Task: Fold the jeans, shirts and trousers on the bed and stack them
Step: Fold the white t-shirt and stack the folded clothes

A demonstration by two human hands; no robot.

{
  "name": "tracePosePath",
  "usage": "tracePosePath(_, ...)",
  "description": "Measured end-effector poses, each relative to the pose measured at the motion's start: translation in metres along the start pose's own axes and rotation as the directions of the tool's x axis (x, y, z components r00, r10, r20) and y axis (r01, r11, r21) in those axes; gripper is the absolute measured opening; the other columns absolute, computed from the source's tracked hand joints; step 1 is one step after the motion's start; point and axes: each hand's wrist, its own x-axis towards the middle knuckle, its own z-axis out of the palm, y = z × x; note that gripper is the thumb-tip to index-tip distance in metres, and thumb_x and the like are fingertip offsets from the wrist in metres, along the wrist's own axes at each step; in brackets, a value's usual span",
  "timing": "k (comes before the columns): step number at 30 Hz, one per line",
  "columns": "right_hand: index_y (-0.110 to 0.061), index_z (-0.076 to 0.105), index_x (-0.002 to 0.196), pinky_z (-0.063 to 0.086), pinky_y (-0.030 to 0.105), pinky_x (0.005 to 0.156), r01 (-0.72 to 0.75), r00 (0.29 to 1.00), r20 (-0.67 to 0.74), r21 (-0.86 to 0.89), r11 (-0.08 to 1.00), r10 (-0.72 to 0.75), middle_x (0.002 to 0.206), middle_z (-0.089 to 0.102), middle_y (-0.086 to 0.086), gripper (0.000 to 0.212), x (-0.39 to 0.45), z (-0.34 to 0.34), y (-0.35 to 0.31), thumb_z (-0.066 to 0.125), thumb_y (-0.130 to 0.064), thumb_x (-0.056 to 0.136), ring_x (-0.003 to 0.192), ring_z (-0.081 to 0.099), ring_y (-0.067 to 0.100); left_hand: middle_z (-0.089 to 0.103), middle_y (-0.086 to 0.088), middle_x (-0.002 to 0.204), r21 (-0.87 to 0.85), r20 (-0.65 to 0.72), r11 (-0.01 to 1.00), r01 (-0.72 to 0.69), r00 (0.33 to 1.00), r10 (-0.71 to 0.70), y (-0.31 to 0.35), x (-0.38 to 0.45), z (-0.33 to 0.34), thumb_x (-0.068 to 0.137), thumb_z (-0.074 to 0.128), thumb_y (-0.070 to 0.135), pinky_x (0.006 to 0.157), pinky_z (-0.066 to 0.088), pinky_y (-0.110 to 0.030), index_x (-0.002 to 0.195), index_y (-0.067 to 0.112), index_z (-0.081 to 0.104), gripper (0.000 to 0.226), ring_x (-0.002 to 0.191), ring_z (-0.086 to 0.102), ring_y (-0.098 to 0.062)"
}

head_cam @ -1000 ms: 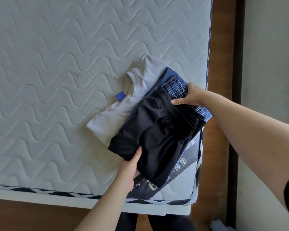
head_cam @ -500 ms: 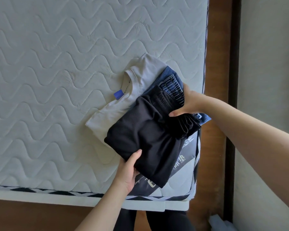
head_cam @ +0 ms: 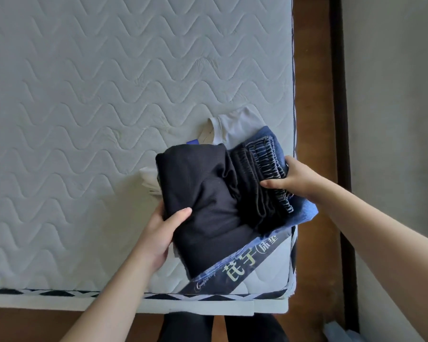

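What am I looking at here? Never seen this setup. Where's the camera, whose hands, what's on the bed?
There is no machine: a person wears a wide-angle camera on the head, looking forward and down, so the two bare arms entering from the bottom are their own.

The surface is a quilted mattress, seen near its right corner.

On it sits a stack of folded clothes: black trousers on top, blue jeans under them, and a pale shirt at the bottom, mostly covered.

The left hand grips the near-left edge of the stack, thumb on the black trousers. The right hand grips the right edge at the gathered waistbands.

Whether the stack is lifted off the mattress cannot be told.
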Motion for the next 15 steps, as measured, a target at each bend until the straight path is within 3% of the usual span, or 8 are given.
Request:
tracePosePath(7,-0.027,0.052,0.109,0.045,0.023,0.075,0.146,0.973,-0.187,0.063,0.987,-0.132,0.103,0.064,-0.014,0.067,-0.021,-0.041,-0.049,0.088,-0.055,0.059,0.094,0.06,0.002,0.072,-0.002,0.114,0.061,0.086,0.979,-0.196,0.978,0.19,0.097,0.011,0.027,0.084,0.062,0.012,0.077,0.056,-0.023,0.122,0.018,0.063,0.038,0.106,0.068,-0.018)
tracePosePath(15,-0.023,0.05,0.12,0.049,0.03,0.088,0.274,0.891,-0.423,0.212,0.938,-0.165,0.111,0.064,-0.012,0.074,-0.021,-0.088,-0.093,0.088,-0.05,0.063,0.102,0.062,0.006,0.069,-0.002,0.121,0.152,0.209,0.922,-0.356,0.923,0.322,0.195,0.047,0.054,0.088,0.056,0.017,0.096,0.052,-0.034,0.126,0.021,0.061,0.038,0.112,0.065,-0.019)
